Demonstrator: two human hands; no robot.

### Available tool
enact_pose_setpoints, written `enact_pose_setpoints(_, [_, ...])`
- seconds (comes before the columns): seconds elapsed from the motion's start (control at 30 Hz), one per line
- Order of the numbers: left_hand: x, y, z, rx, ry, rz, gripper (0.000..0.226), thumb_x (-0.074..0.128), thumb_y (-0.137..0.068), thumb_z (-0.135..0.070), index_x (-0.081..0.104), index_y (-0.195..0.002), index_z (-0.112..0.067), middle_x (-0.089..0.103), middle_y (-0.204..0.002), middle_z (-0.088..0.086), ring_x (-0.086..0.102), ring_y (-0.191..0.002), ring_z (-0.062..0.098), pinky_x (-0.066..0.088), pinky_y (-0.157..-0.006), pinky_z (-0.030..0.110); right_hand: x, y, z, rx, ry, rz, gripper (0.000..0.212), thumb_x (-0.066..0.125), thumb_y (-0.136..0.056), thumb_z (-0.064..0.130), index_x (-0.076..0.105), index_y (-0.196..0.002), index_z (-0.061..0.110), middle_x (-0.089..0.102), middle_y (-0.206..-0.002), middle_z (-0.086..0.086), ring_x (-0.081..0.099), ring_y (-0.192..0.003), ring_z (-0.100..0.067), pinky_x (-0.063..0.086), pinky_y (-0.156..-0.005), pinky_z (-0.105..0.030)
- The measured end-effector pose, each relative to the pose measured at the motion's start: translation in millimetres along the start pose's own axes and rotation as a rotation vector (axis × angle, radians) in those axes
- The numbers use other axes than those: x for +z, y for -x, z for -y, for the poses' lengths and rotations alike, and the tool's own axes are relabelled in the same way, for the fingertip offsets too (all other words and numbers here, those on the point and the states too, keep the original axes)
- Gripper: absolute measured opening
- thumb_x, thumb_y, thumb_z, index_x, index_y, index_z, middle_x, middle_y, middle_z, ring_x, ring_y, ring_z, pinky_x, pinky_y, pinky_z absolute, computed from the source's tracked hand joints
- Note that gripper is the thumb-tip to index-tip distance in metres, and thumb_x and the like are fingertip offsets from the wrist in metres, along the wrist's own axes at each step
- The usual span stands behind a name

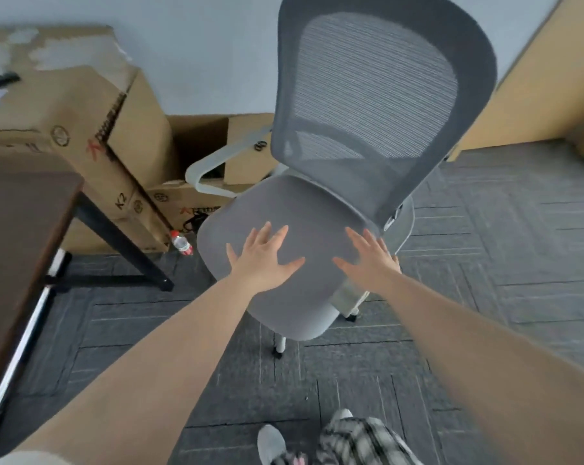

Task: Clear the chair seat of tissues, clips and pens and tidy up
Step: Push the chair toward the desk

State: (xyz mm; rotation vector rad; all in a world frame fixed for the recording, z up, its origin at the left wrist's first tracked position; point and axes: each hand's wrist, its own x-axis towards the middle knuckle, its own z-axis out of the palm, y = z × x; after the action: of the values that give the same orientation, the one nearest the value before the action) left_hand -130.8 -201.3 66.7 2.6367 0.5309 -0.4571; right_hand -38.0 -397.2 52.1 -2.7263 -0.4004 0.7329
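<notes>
Both hands (312, 260) spread flat on grey chair seat (304, 209).

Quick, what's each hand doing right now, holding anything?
Left hand: open, fingers spread, flat on the chair seat, holding nothing.
Right hand: open, spread on the seat, empty.

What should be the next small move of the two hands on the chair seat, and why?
Probably lift both hands off and step back. The left hand and the right hand lie flat and open on the grey chair seat, and no tissue, clip or pen shows on its visible fabric. So the clearing looks done, though the parts under the palms are hidden.
</notes>
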Motion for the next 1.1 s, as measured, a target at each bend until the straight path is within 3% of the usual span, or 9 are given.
enact_pose_setpoints(0.23, [32, -26, -82, 0.003, -0.136, 0.057, 0.087, 0.033, -0.079, -0.079, -0.002, -0.149, -0.041, -0.003, -0.162, -0.005, -0.004, -0.149, 0.021, 0.0, -0.113, 0.065, -19, -32, -94, 0.113, -0.094, -0.083, 0.085, 0.05, -0.09, 0.054, -0.006, -0.152, 0.036, -0.004, -0.164, 0.002, -0.004, -0.151, -0.026, 0.012, -0.119, -0.055])
enact_pose_setpoints(0.47, [80, -49, -140, -0.1, -0.136, 0.111, 0.091, 0.035, -0.079, -0.079, -0.008, -0.149, -0.04, -0.007, -0.162, -0.003, -0.005, -0.149, 0.023, 0.007, -0.118, 0.057, -39, -94, -144, 0.021, -0.065, 0.006, 0.086, 0.05, -0.091, 0.052, -0.007, -0.152, 0.033, -0.008, -0.163, -0.001, -0.007, -0.15, -0.027, 0.013, -0.12, -0.053])
enact_pose_setpoints(0.7, [130, -58, -163, -0.214, -0.028, 0.174, 0.084, 0.043, -0.086, -0.065, -0.009, -0.147, -0.042, -0.005, -0.162, -0.004, 0.006, -0.148, 0.027, 0.035, -0.107, 0.054, -35, -139, -160, -0.039, -0.036, 0.102, 0.096, 0.055, -0.083, 0.063, -0.009, -0.151, 0.038, -0.016, -0.162, -0.005, -0.01, -0.15, -0.028, 0.017, -0.119, -0.052])
enact_pose_setpoints(0.8, [142, -59, -159, -0.24, -0.055, 0.172, 0.078, 0.042, -0.091, -0.058, -0.012, -0.146, -0.043, 0.009, -0.16, 0.001, 0.032, -0.138, 0.033, 0.046, -0.097, 0.051, -28, -146, -161, -0.046, -0.062, 0.113, 0.097, 0.056, -0.079, 0.068, -0.006, -0.15, 0.043, -0.018, -0.161, -0.007, -0.006, -0.15, -0.029, 0.025, -0.115, -0.052])
enact_pose_setpoints(0.9, [147, -58, -154, -0.192, -0.11, 0.139, 0.076, 0.039, -0.093, -0.055, -0.014, -0.146, -0.042, 0.041, -0.136, 0.007, 0.054, -0.11, 0.031, 0.052, -0.082, 0.046, -24, -145, -163, -0.061, -0.066, 0.108, 0.095, 0.053, -0.079, 0.07, -0.006, -0.15, 0.043, -0.019, -0.161, -0.008, -0.008, -0.15, -0.027, 0.027, -0.114, -0.051])
enact_pose_setpoints(0.97, [148, -57, -152, -0.161, -0.151, 0.108, 0.074, 0.037, -0.094, -0.055, -0.014, -0.147, -0.04, 0.047, -0.123, 0.009, 0.057, -0.099, 0.03, 0.052, -0.075, 0.042, -23, -144, -165, -0.066, -0.062, 0.094, 0.095, 0.052, -0.079, 0.071, -0.005, -0.149, 0.044, -0.019, -0.161, -0.007, -0.006, -0.15, -0.027, 0.028, -0.114, -0.05])
enact_pose_setpoints(1.1, [150, -51, -145, -0.126, -0.183, 0.075, 0.073, 0.035, -0.095, -0.054, -0.012, -0.148, -0.039, 0.049, -0.119, 0.01, 0.058, -0.095, 0.03, 0.048, -0.071, 0.039, -18, -136, -164, -0.084, -0.036, 0.054, 0.095, 0.051, -0.078, 0.073, -0.003, -0.15, 0.042, -0.015, -0.162, -0.009, -0.009, -0.15, -0.023, 0.027, -0.115, -0.05])
